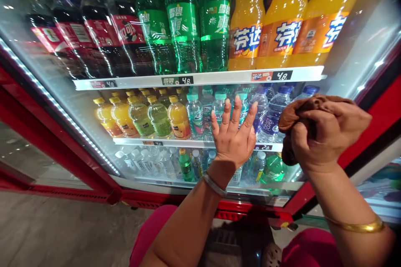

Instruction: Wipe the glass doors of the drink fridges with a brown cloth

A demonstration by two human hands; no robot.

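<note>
My left hand (234, 135) is spread flat with its fingers apart, palm towards the glass door of a lit drinks fridge, in front of small bottles with turquoise caps (194, 114). It holds nothing. To its right, my right hand (328, 133) is closed round a bunched brown cloth (294, 117), near the fridge's right side. Behind the glass, the upper shelf bears dark cola bottles (125, 29), green bottles (183, 21) and large orange soda bottles (247, 33). Yellow juice bottles (178, 119) stand on the middle shelf.
The fridge's red frame (175, 204) runs along the bottom and both sides. Another red-framed door (46, 162) is at the left. Grey floor (69, 229) lies below. Clear and green bottles (185, 164) stand on the lower shelf.
</note>
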